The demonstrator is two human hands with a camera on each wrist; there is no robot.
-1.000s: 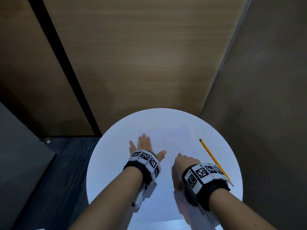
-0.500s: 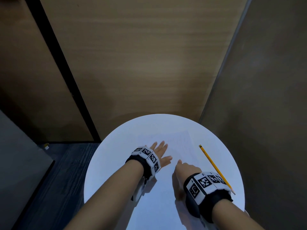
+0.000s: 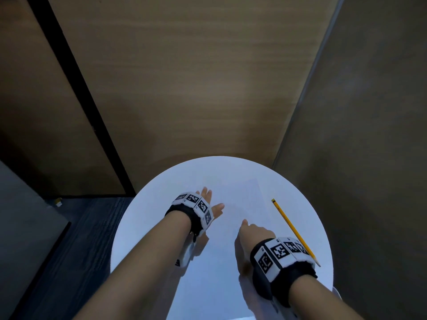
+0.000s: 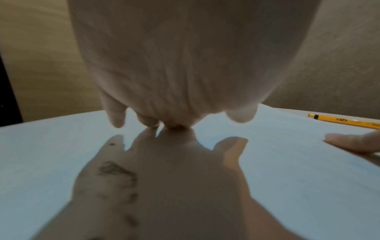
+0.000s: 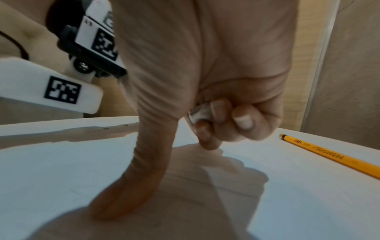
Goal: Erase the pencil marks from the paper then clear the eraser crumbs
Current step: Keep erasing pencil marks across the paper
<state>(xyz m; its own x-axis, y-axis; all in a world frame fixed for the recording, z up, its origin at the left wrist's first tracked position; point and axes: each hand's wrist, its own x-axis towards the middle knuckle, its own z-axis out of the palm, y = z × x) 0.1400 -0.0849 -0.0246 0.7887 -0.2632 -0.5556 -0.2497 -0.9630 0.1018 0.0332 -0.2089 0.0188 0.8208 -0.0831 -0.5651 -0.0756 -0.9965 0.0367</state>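
A white sheet of paper (image 3: pixel 240 199) with faint pencil marks lies on the round white table (image 3: pixel 147 218). My left hand (image 3: pixel 209 202) is held with straight fingers at the paper's left edge, its fingertips (image 4: pixel 174 125) touching the surface. Dark smudgy specks (image 4: pixel 115 168) show on the surface below that palm. My right hand (image 3: pixel 254 232) rests as a fist on the paper, thumb (image 5: pixel 144 162) pressed down. Its curled fingers grip a small white eraser (image 5: pixel 198 114), mostly hidden.
A yellow pencil (image 3: pixel 293 227) lies diagonally on the table to the right of the paper, close to my right wrist. Wooden wall panels stand behind the table, a grey wall on the right. Dark floor lies at the left.
My left hand has swung across the paper's left part, first toward the right and then back to the left. The right fist has stayed on the paper.
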